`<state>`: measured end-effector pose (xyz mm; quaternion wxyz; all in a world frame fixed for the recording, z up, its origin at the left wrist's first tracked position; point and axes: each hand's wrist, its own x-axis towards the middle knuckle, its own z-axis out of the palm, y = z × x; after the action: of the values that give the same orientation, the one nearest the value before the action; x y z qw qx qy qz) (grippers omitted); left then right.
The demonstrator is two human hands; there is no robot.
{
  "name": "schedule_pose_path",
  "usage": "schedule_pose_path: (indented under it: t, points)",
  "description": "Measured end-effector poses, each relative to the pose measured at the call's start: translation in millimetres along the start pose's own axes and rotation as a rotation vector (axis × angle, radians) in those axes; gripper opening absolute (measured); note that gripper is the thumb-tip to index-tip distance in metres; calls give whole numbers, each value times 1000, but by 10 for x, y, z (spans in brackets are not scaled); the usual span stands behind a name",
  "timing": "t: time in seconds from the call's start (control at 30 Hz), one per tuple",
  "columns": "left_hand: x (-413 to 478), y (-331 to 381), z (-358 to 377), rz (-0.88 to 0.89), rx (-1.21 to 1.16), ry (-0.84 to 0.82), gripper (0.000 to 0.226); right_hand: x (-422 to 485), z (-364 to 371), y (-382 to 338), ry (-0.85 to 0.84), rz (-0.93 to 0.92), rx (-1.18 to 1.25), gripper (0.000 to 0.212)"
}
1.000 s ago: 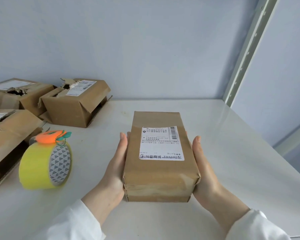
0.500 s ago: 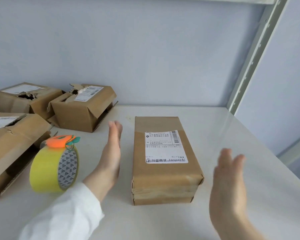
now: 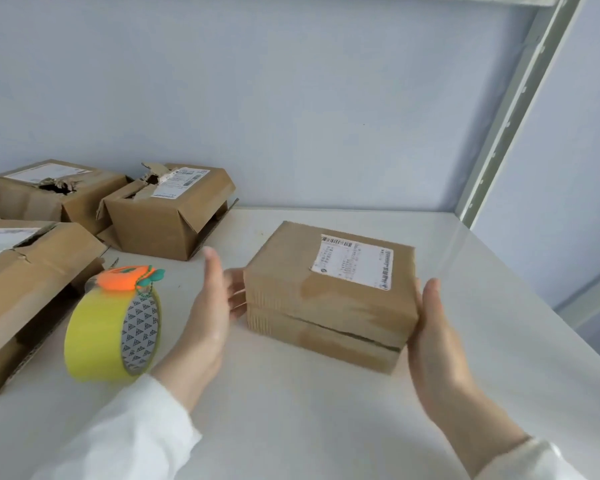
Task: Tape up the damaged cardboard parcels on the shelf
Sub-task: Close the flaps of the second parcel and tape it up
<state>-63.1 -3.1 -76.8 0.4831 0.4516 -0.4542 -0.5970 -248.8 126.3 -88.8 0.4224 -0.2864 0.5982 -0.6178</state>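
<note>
A brown cardboard parcel (image 3: 329, 299) with a white label on top lies on the white shelf (image 3: 309, 417), its long taped side turned toward me with a dark seam line along it. My left hand (image 3: 210, 317) is at the parcel's left end, its straight fingers touching that end. My right hand (image 3: 433, 337) lies flat against the parcel's right end. A roll of yellow tape (image 3: 97, 337) stands on edge left of my left hand, with an orange charm (image 3: 123, 279) on top of it.
Three torn cardboard boxes sit at the left: one with ripped flaps (image 3: 167, 220), one with a hole in its top (image 3: 32, 195), and a gaping one (image 3: 25, 282) nearest the tape. A metal shelf upright (image 3: 506, 109) rises at the back right.
Both hands let go of the parcel and spread apart, then came back to it. The parcel has turned about a quarter turn, so its long side faces me.
</note>
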Motion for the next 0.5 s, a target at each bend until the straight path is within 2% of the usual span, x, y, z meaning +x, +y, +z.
schedule_pose_path:
  t: [0.03, 0.1, 0.27, 0.33, 0.5]
  points:
    - [42, 7, -50, -15, -12, 46, 74, 169, 21, -174, 4, 12, 120, 51]
    - [45, 68, -71, 24, -61, 31, 74, 244, 7, -299, -32, 21, 122, 47]
    - [-17, 71, 200, -113, -133, -198, 67, 384, 10, -272, -122, 117, 225, 67]
    - [-40, 35, 226, -147, -145, -183, 68, 380, 43, -294, -136, 140, 231, 68]
    - [-63, 48, 230, -210, -125, -121, 70, 352, 100, -335, -42, 179, 221, 56]
